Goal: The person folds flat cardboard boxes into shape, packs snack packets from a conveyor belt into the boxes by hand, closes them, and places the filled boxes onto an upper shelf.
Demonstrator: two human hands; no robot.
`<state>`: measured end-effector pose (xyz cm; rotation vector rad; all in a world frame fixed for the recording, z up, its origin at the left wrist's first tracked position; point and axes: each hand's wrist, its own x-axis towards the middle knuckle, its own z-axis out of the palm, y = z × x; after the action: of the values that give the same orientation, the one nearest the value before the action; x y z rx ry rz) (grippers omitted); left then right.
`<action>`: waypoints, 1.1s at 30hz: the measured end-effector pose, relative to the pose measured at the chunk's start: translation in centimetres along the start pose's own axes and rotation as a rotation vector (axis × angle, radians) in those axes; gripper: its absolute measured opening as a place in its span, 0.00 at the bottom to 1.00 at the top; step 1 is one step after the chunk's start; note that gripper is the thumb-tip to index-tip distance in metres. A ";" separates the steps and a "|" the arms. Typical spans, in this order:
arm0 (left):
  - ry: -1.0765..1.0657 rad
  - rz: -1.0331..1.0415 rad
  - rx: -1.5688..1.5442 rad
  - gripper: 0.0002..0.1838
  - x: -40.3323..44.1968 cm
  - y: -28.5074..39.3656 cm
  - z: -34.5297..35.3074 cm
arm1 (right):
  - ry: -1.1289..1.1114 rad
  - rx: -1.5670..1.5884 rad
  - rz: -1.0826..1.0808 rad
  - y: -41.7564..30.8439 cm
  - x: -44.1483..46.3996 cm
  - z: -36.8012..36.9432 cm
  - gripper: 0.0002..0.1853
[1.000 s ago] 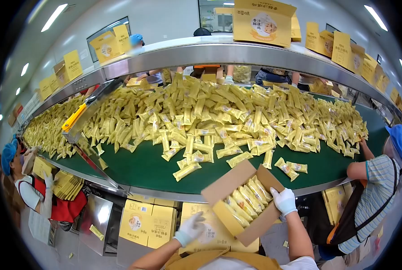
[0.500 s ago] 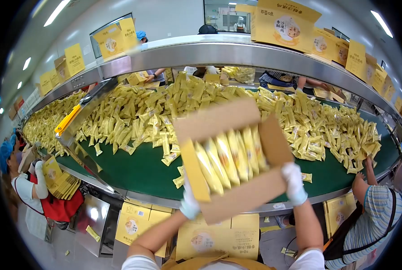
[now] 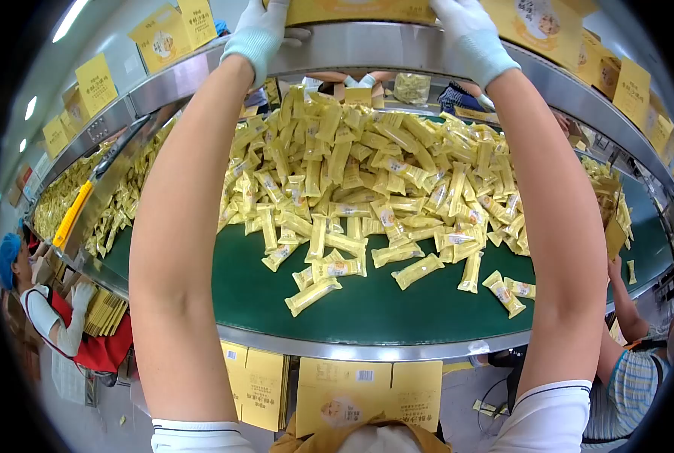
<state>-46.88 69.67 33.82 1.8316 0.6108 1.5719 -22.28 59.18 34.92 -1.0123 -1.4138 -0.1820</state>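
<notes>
Both arms reach up and forward. The gloved left hand (image 3: 265,21) and the gloved right hand (image 3: 467,29) are set wide apart, one at each end of a yellow box (image 3: 360,9), holding it between them. The box is at the upper edge of the view, level with the raised metal shelf (image 3: 360,60) that spans the conveyor. Its top is cut off, so its contents cannot be seen, nor whether its full weight rests on the shelf. The lifting looks almost complete; the release is not yet made, as both hands are on the box.

More yellow boxes stand along the shelf on both sides, among them one printed box (image 3: 537,26) just beside the right hand. Below, a large heap of wrapped packets (image 3: 337,162) covers much of the green conveyor belt (image 3: 397,321), with a few loose packets near its front edge, so plenty appears unpacked. Flat printed cartons (image 3: 367,392) lie under the belt's near edge, close to the person's body, apparently unused.

To the left, a co-worker in a blue cap (image 3: 9,260) has a gloved hand near folded cartons (image 3: 104,313). To the right, another co-worker's bare arm (image 3: 628,306) reaches toward the belt.
</notes>
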 end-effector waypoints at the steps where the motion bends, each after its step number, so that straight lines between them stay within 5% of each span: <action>1: 0.023 -0.051 0.062 0.28 0.9 -0.9 0.3 | -0.001 -0.210 -0.067 1.0 -0.2 0.6 0.31; 4: 0.042 -0.050 0.289 0.34 0.6 -2.7 0.7 | -0.054 -0.762 -0.212 2.6 -1.4 1.4 0.33; 8: 0.041 0.104 0.803 0.39 -2.1 -4.2 1.3 | -0.371 -1.023 -0.215 0.6 -2.1 -0.3 0.33; 11: -0.194 0.164 0.788 0.44 -10.2 -5.2 2.2 | -0.317 -0.551 -0.433 3.7 -6.6 -2.0 0.30; 13: -0.628 0.117 0.577 0.45 -20.1 -8.6 0.4 | -0.574 -0.179 0.173 0.4 -15.2 -4.7 0.37; 14: -1.047 -0.093 0.698 0.38 -25.3 -6.2 -1.5 | -0.760 -0.068 0.261 -0.2 -19.5 -7.0 0.35; 15: -1.730 0.089 0.691 0.30 -27.9 -4.4 -2.7 | -1.024 0.030 0.222 0.1 -24.3 -10.4 0.27; 16: -1.916 -0.412 0.599 0.28 -31.9 -2.6 -4.4 | -1.244 -0.055 0.498 -2.7 -27.4 -12.5 0.25; 17: -2.149 -0.566 0.527 0.36 -35.6 -3.0 -5.9 | -1.295 -0.029 0.402 -2.3 -32.7 -15.0 0.25; 19: -1.865 -0.905 0.537 0.42 -43.2 -4.1 -9.1 | -1.619 -0.163 0.958 -5.0 -38.0 -17.4 0.34; 22: -1.292 -1.224 0.779 0.51 -49.7 -3.6 -9.4 | -1.426 -0.458 1.093 -5.7 -50.3 -19.4 0.46; 25: -0.652 -1.095 0.623 0.59 -58.0 -4.8 -7.7 | -0.929 -0.434 1.367 -7.8 -56.8 -15.9 0.58; 27: -0.481 -0.979 0.639 0.58 -61.3 -6.9 -6.7 | -0.543 -0.229 1.507 -7.8 -61.4 -13.1 0.59; 30: -0.330 -0.951 0.499 0.57 -61.7 -6.8 -7.0 | -0.491 -0.470 1.297 -7.9 -63.6 -11.2 0.58; 33: -0.246 -0.946 0.347 0.45 -60.6 -4.3 -7.8 | -0.273 0.092 1.452 -8.9 -62.2 -13.2 0.55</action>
<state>-64.96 31.08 -10.15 1.5349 1.4237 0.6263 -32.12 17.17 -12.65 -1.7689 -0.6068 1.0953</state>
